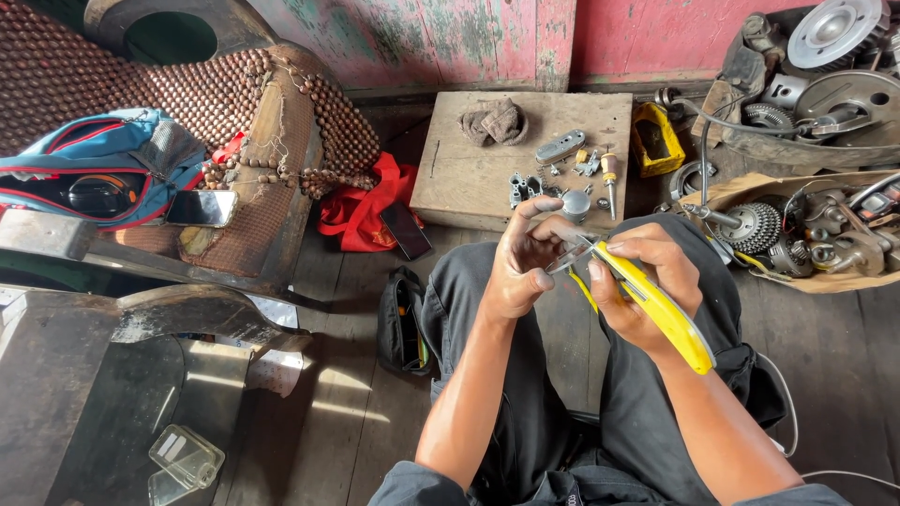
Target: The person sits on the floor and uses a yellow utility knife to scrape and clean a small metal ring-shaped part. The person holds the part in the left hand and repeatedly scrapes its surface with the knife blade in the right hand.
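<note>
Fingers of right hand grip yellow pliers; left hand pinches their tip.

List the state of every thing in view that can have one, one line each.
Left hand: fingers curled around a small part at the plier tips.
Right hand: closed on the yellow-handled pliers.
Yellow-handled pliers: held up over the lap, tips toward the left hand.
Screwdriver: lying flat on the wooden board.
Rag: crumpled on the board.
Blue bag: unzipped, open.
Phone: lying flat, screen dark.
</note>
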